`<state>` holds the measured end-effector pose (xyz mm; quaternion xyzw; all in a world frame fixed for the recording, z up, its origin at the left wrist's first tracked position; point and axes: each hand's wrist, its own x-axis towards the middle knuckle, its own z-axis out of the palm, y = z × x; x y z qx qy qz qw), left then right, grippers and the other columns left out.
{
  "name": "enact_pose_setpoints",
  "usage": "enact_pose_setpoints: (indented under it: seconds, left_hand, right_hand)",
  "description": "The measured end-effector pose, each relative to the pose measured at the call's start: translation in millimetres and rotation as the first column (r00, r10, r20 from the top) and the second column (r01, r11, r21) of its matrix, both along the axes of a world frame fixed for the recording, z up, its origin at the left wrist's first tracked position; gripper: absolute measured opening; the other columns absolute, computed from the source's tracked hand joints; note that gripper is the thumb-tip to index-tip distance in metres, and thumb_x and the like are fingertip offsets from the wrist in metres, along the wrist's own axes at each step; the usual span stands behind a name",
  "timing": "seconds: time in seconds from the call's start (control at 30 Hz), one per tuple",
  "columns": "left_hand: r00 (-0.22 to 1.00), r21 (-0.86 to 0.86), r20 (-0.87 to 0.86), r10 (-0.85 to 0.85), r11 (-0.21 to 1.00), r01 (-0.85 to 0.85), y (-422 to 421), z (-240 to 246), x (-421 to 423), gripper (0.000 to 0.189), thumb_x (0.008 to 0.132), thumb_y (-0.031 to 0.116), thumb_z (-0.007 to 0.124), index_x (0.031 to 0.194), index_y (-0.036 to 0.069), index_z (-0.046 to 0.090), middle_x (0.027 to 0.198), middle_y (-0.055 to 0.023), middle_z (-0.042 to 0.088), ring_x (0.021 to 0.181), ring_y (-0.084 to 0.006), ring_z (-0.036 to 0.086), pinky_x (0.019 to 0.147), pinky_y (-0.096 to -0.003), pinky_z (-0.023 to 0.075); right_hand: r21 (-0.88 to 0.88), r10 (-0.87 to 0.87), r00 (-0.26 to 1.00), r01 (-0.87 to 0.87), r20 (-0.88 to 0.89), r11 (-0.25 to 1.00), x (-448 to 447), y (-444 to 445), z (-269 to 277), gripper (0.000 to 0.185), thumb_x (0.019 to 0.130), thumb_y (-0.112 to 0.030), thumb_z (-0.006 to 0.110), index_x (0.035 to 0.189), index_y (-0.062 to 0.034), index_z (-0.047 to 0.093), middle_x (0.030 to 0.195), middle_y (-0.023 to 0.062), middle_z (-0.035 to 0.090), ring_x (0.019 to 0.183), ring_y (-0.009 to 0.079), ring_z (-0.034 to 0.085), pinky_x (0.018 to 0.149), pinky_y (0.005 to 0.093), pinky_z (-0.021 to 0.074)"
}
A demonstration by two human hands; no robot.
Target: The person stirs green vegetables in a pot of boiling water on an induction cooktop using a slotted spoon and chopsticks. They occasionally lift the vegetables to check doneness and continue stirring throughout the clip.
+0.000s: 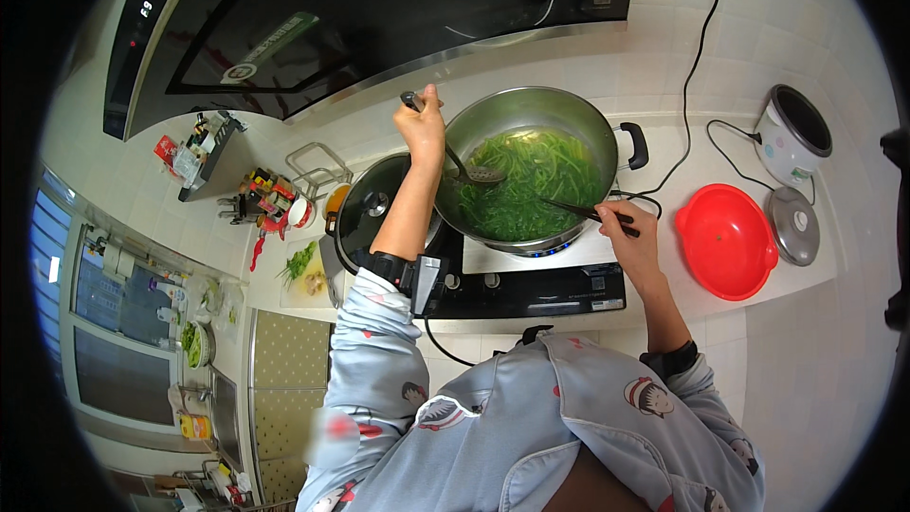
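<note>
A large metal wok [537, 101] stands over the stove, with green leafy vegetables [530, 188] in liquid inside it. My left hand [421, 129], above the wok's left rim, grips the handle of a slotted metal skimmer [485, 175], whose perforated head rests among the vegetables. At the wok's lower right, my right hand [631, 235] holds dark chopsticks [590, 212], their tips in the greens. Left of the wok, partly behind my left forearm, sits a lidded pan [359, 224] with a glass lid.
A red plastic basin [725, 242], a grey lid [793, 226] and a rice cooker [793, 135] stand at the right, near black power cords [688, 92]. Chopped greens and garlic lie on a cutting board [291, 291] at the left. A range hood [398, 14] hangs above the counter's back edge.
</note>
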<state>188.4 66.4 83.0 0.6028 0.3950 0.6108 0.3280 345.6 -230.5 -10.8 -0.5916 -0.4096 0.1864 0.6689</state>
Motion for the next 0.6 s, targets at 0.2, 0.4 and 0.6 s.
enact_pose_setpoints:
  seconds: [0.2,0.4,0.6]
  left_hand:
    - [0.980,-0.043,0.163,-0.115,0.991,0.124,2,11,11,0.031,0.086,0.018,0.068,0.064,-0.002,0.059,0.056,-0.0033,0.058,0.054,-0.0104,0.053,0.053,-0.0300,0.0431]
    - [0.996,0.055,0.028,-0.080,0.995,0.079,0,-5,38,0.031,0.086,0.019,0.067,0.064,-0.002,0.060,0.059,-0.0036,0.058,0.059,-0.0100,0.053,0.057,-0.0307,0.0437]
    - [0.997,0.009,-0.009,-0.077,0.997,0.077,15,-12,50,0.030,0.086,0.019,0.068,0.064,-0.001,0.060,0.060,-0.0045,0.061,0.058,-0.0101,0.054,0.057,-0.0300,0.0437]
  right_hand:
    - [0.015,-0.013,1.000,0.013,0.001,1.000,-1,0,2,0.010,0.087,-0.006,0.064,0.087,0.0038,0.067,0.069,0.0030,0.061,0.060,0.0059,0.053,0.051,0.0206,0.0388]
    - [0.006,-0.011,1.000,0.011,0.003,1.000,1,-1,4,0.010,0.088,-0.006,0.064,0.088,0.0039,0.067,0.069,0.0029,0.060,0.060,0.0062,0.053,0.051,0.0207,0.0391]
    - [-0.005,-0.018,1.000,0.018,-0.018,1.000,3,-4,3,0.011,0.088,-0.007,0.064,0.090,0.0035,0.067,0.068,0.0025,0.059,0.060,0.0063,0.053,0.053,0.0207,0.0399]
